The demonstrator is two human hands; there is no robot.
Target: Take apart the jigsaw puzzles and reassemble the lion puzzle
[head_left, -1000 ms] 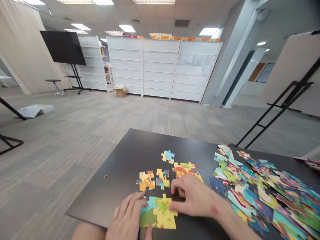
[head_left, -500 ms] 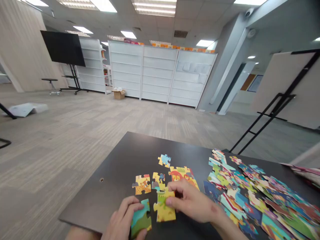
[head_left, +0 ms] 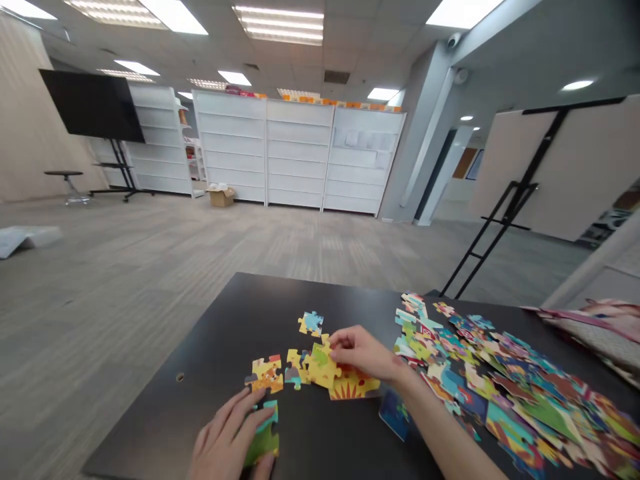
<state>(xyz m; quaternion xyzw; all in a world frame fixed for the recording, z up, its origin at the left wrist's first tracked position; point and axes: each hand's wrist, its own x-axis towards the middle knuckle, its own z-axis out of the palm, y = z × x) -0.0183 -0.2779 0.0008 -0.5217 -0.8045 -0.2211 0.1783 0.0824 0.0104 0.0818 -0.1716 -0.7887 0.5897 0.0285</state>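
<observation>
My left hand (head_left: pixel 229 427) rests on a teal and green jigsaw piece (head_left: pixel 265 438) at the near edge of the puzzle group, with its fingers across the piece. My right hand (head_left: pixel 363 353) pinches a yellow and green jigsaw piece (head_left: pixel 321 367) against the middle pieces. Below that hand lies a joined orange and yellow section (head_left: pixel 354 387) showing a sunburst pattern. To the left sit a yellow spotted piece (head_left: pixel 267 375) and a small multicoloured piece (head_left: pixel 296 369). A blue and yellow piece (head_left: pixel 311 323) lies alone farther out. A large heap of loose pieces (head_left: pixel 500 380) spreads right of my right forearm.
All of this lies on a dark table (head_left: pixel 190 427) with a small hole near its left edge. A patterned fabric bag (head_left: pixel 595 331) lies at the far right. Beyond the table are a carpeted floor, a black easel (head_left: pixel 505 213) and white shelving units (head_left: pixel 295 150).
My right hand has carried the yellow and green piece up and left against the middle pieces. My left hand has slid the teal and green piece farther from me. The view has turned left.
</observation>
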